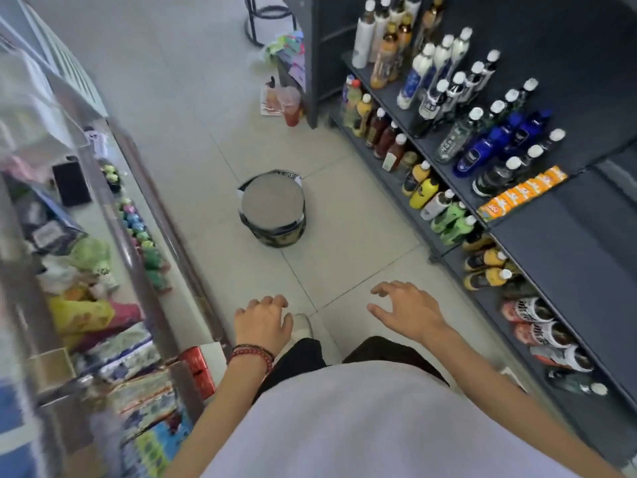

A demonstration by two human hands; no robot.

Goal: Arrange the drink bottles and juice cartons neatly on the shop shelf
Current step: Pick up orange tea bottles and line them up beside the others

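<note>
The person is standing in a shop aisle with both hands empty. The left hand [263,320], above a red bead bracelet [253,355], is hovering at 6 o'clock in the view with its fingers loosely curled and is gripping nothing. The right hand [406,308], at 5 o'clock, is hovering palm down with its fingers spread and slightly hooked, and is also gripping nothing. The task items are sitting on the dark shelf unit [568,243], which is running from 1 o'clock to 4 o'clock. Drink bottles [458,108] are standing in rows on its tiers. A row of orange juice cartons [522,194] is lying along a tier edge at 3 o'clock, just beside dark white-capped bottles. Neither hand is touching any of them. The step in hand is judged to be the approach to the shelf. To do it well, the person should be turning toward 3 o'clock, gripping each bottle by the body rather than the cap, and working one row at a time so neighbours are not being knocked over. The pale tiled floor [193,108] is carrying a round drum [274,208] toward 12 o'clock; whether it is a stool or a bin cannot be told. A glass display counter [138,236] holding blurred goods is running from 7 o'clock to 10 o'clock.
</note>
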